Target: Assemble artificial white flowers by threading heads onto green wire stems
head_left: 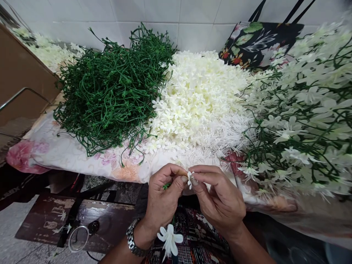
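My left hand [164, 200] is closed in a pinch on a green artificial flower stem [166, 186], of which only small bits show. From below that hand hangs an open white flower [170, 240], seemingly on the same stem. Fingertips of my right hand [221, 200] pinch a small white flower piece [190, 179] right against the left fingertips. Just beyond both hands lie a heap of white blossoms [192, 99] and a bunch of thin white stamens [220, 135]. A tangled pile of green stems [110, 91] is at the left.
Assembled white flowers on green stems [308, 132] crowd the right side. A flowered cloth [71, 157] covers the table. A cardboard box [22, 77] stands at left, a black floral bag [261, 44] against the tiled wall. Below left is a brown wooden board [110, 216].
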The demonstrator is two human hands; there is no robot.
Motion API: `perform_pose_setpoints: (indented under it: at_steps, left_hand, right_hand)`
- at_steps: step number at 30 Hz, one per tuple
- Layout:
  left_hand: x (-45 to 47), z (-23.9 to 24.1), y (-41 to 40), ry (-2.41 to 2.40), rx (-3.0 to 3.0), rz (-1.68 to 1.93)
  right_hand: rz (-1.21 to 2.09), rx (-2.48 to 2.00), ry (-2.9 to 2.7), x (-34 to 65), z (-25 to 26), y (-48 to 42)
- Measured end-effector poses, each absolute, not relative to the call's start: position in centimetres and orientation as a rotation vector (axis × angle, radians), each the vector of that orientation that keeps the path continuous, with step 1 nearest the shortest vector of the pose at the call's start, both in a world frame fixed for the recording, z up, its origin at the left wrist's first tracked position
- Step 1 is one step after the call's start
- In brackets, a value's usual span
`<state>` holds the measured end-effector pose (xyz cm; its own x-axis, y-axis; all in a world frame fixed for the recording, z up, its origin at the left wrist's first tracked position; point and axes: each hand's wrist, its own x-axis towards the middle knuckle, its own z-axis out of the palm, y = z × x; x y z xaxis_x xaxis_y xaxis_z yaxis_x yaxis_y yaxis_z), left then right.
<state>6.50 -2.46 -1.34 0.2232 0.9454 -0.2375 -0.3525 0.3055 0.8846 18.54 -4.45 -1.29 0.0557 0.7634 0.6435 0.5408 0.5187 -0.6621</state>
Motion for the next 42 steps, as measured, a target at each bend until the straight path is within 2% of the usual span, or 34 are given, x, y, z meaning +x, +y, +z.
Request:
perform_pose_setpoints:
  at_steps: [3, 8, 13, 20, 26, 36, 42]
  left_hand:
    - [6.6, -1.2, -2.4, 0.901, 0.731, 1.049]
    - [6.3, -1.0, -2.1, 0.907, 0.678, 1.019]
    - [5.9, -0.9, -1.8, 0.891, 0.754, 0.953]
    - [6.1, -0.8, -1.9, 0.922, 0.754, 1.082]
    - [6.4, -0.9, -2.1, 0.957, 0.953, 1.130]
    - [5.8, 0.1, -1.5, 1.019, 1.043, 0.878]
    - [5.8, 1.2, -1.5, 1.134, 1.480, 0.760]
  right_hand:
    - [0.255, -1.127, -1.623, 18.5, -1.3, -4.4]
    - [0.516, -1.149, -1.520, 18.5, -1.2, -4.4]
    - [0.568, -1.144, -1.514, 18.7, -0.9, -4.1]
    - [0.831, -1.195, -1.577, 20.1, -0.8, -4.2]
    - [0.690, -1.263, -1.636, 20.0, -0.2, -3.9]
    - [0.652, -1.304, -1.489, 20.8, -0.2, -4.0]
    - [0.616, -1.212, -1.580, 20.9, 1.3, -4.2]
